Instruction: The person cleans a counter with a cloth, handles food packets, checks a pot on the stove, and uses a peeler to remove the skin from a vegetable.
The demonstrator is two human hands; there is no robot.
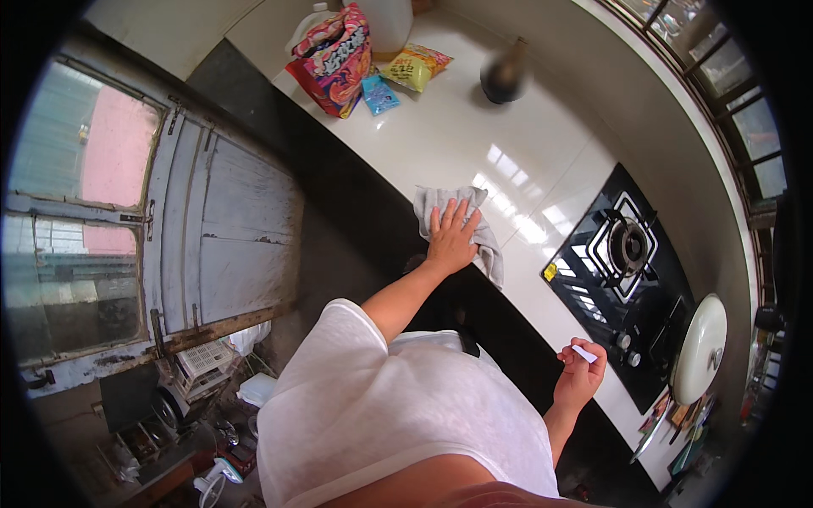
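Note:
My left hand (452, 244) lies palm down on a rumpled grey cloth (489, 251), its fingers spread, holding the cloth against the white countertop (438, 140). Part of the cloth hangs at the counter's front edge. Between the thumb and fingers of my right hand (579, 374) is a small white piece (584, 354), perhaps paper or plastic. That hand is raised near the counter's edge, close to the knobs of a black glass gas stove (571, 279).
A red snack bag (336, 70), a yellow packet (416, 66), a blue sachet (380, 95) and plastic jugs (387, 25) stand at the far end. A dark, blurred bottle-like object (503, 73) is by the wall. A pale pot lid (698, 349) leans beyond the stove.

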